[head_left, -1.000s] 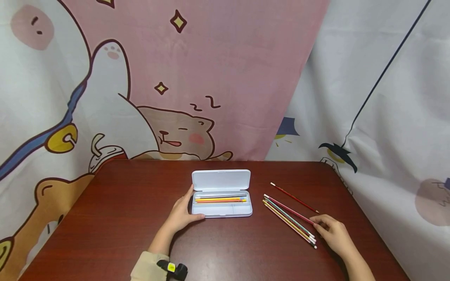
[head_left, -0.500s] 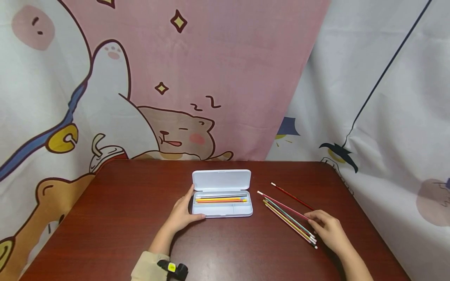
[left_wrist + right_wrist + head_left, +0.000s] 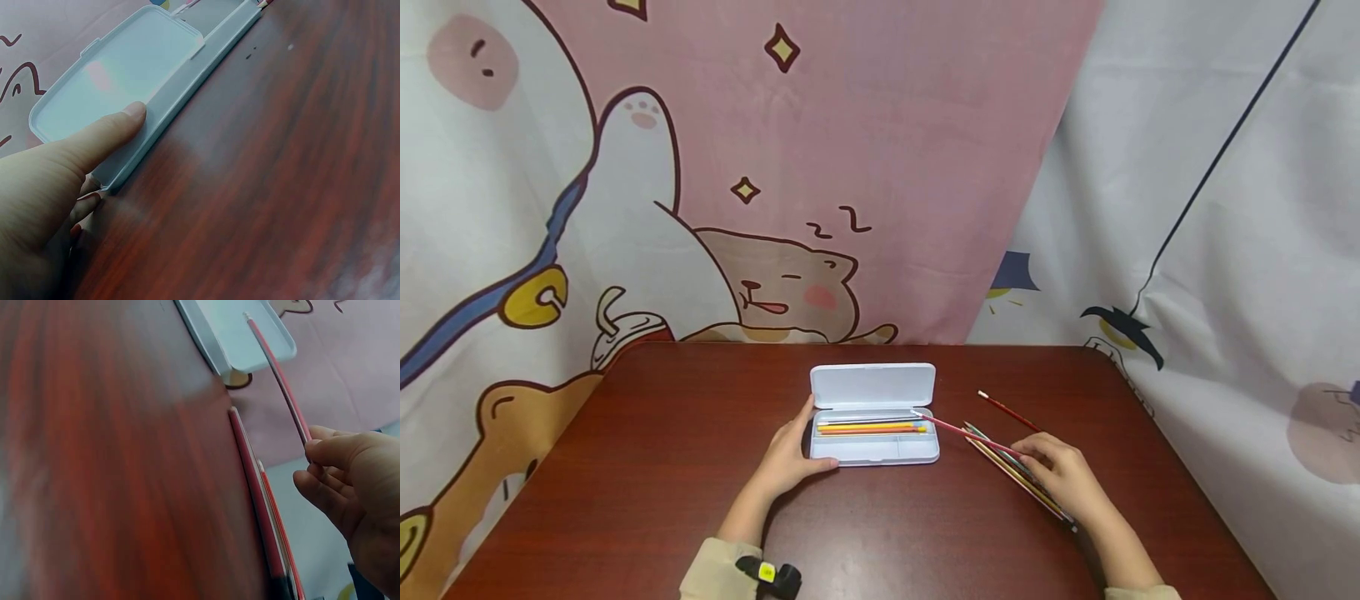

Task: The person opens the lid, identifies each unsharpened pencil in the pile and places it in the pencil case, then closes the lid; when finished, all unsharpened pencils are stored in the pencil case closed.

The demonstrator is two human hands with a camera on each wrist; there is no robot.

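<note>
In the head view my left hand holds the left end of a white pencil case, thumb at its front edge and a finger by the hinge. The lid is raised, and several pencils lie in the rear compartment. My right hand pinches a pinkish-red pencil near one end. Its white tip reaches over the case's right edge, above the compartment in the head view. In the right wrist view the pencil slants up, off the table. The left wrist view shows my left thumb on the case.
Several more pencils lie in a bundle below the right hand, partly hidden by it. A dark red pencil lies apart behind them, one end hidden. The brown wooden table meets a patterned cloth at its back edge.
My right hand has moved left with the pinkish-red pencil, drawing it from beside the bundle until its tip is over the case. The left hand and case have stayed put.
</note>
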